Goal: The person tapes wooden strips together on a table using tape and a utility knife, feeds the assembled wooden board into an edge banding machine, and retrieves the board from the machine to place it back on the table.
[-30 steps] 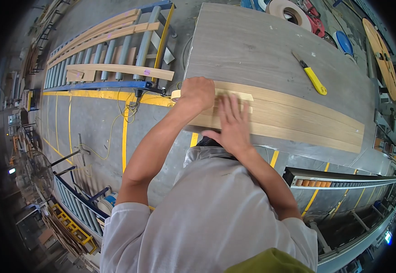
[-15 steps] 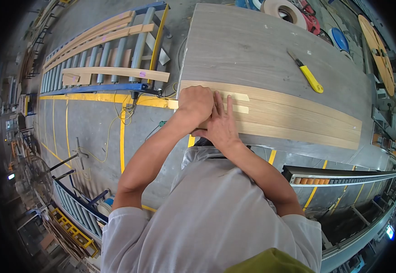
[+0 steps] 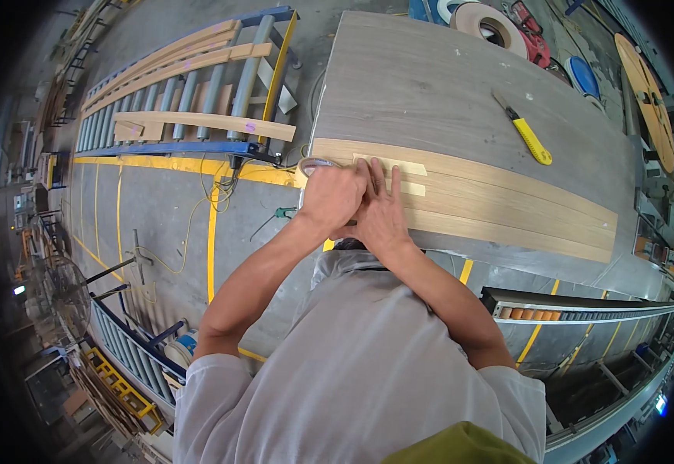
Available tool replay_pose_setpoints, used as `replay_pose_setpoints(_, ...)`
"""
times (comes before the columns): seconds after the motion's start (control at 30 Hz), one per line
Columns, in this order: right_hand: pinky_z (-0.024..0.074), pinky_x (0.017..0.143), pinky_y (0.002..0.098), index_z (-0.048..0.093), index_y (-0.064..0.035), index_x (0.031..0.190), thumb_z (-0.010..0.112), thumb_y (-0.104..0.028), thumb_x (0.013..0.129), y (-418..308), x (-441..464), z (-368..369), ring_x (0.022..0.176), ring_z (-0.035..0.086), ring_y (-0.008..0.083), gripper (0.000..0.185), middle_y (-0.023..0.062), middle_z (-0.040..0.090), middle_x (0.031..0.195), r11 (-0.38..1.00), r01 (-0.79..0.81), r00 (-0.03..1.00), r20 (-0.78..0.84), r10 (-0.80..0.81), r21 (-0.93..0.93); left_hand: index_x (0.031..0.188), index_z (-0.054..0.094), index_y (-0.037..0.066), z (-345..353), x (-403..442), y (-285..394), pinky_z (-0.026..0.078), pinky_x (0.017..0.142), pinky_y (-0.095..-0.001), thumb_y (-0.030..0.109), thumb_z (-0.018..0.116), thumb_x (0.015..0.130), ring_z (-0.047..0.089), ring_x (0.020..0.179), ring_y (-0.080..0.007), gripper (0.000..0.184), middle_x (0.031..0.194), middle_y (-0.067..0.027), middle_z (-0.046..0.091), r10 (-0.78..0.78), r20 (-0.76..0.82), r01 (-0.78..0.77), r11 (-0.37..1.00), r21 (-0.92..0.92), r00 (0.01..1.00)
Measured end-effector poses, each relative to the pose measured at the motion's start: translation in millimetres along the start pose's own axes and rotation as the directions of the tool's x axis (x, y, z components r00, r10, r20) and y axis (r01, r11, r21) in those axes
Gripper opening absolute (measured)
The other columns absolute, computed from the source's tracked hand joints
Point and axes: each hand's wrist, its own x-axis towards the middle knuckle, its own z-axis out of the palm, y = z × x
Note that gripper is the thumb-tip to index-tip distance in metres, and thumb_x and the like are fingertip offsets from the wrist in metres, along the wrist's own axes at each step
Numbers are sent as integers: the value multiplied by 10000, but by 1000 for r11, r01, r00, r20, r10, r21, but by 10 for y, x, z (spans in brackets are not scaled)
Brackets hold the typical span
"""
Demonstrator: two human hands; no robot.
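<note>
Light wooden strips (image 3: pixel 499 203) lie side by side along the near edge of the grey table. Pale strips of masking tape (image 3: pixel 410 168) cross their left part. My left hand (image 3: pixel 331 197) is closed on a roll of masking tape (image 3: pixel 313 163) at the strips' left end; part of the roll is hidden under the hand. Right beside it, my right hand (image 3: pixel 382 213) rests on the strips with its fingers stretched out over the tape, touching the left fingers. Farther back on the table lies a yellow utility knife (image 3: pixel 532 141), its blade out.
On the left, a roller conveyor (image 3: pixel 221 146) carries several wooden strips (image 3: pixel 198 121). Large rolls of edging (image 3: pixel 489 29) sit at the table's back edge beside a red tool (image 3: pixel 534 42). A low black-and-silver rail (image 3: pixel 585 301) stands at the near right.
My left hand has shifted slightly toward me, and the tape roll now shows beyond it. The right hand stays nearly in place on the strips.
</note>
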Motion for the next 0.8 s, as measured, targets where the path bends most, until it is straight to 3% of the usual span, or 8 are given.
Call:
replay_pose_setpoints(0.07,76,1133,628,350,-29,1452,563,-764,648,-5,0,-20,1447,130,374,1110,160,251,1539,1000,-2,1000,-8,2,-8,742,645,40,30,-10,-47,500,524,-384,138,613,721,652,578,-272,106,678,-125,656,86,-21,-86,996,2,996)
replay_pose_setpoints(0.3,77,1131,631,393,-16,1426,586,-768,625,-4,-24,17,1444,136,376,1116,151,250,1542,1000,-13,999,-45,14,20,701,640,55,-46,-104,21,498,521,-381,154,637,690,644,569,-261,100,658,-105,643,155,-97,-154,988,11,983)
replay_pose_setpoints(0.4,80,1128,634,360,3,1437,588,-788,597,-29,-26,64,1446,133,367,1176,152,242,1546,999,-36,998,-56,37,20,826,679,59,-307,-152,74,495,517,-373,167,658,711,637,562,-257,159,650,-113,632,67,-42,-66,998,19,997)
replay_pose_setpoints(0.47,79,1126,635,339,15,1443,586,-797,588,16,-64,101,1448,129,361,1204,155,238,1547,996,-30,994,-105,38,83,1109,660,58,-523,-234,-8,482,511,-382,165,675,768,640,581,-283,357,645,-130,623,-2,-175,-9,998,-59,985)
replay_pose_setpoints(0.53,79,1125,635,317,27,1448,583,-806,578,48,-102,103,1450,126,354,1233,159,235,1548,989,-1,988,-154,25,150,1347,519,66,-823,-339,-135,456,517,-339,183,678,840,599,537,-234,544,591,-135,567,-285,-166,240,939,-248,944)
replay_pose_setpoints(0.6,124,1108,636,338,58,1420,642,-754,573,110,-191,60,1434,183,373,1213,171,289,1520,978,5,969,-241,47,210,1412,427,74,-949,-457,-336,455,505,-343,151,650,884,575,494,-270,578,609,-138,598,-438,-236,315,850,-421,867)
replay_pose_setpoints(0.7,134,1101,639,347,68,1408,659,-740,559,300,-475,58,1426,199,388,1213,192,309,1506,982,-55,963,-250,99,179,1420,405,31,-1055,-681,-553,362,510,-259,127,608,927,383,538,-96,542,565,-67,492,-550,-218,356,746,-563,807)
replay_pose_setpoints(0.8,126,1098,649,351,80,1402,668,-729,564,373,-639,57,1421,212,398,1207,211,297,1509,978,-132,953,-252,170,161,1418,410,25,-1031,-880,-684,358,531,-236,135,581,948,388,571,-74,513,577,-36,488,-615,-163,388,657,-646,771)
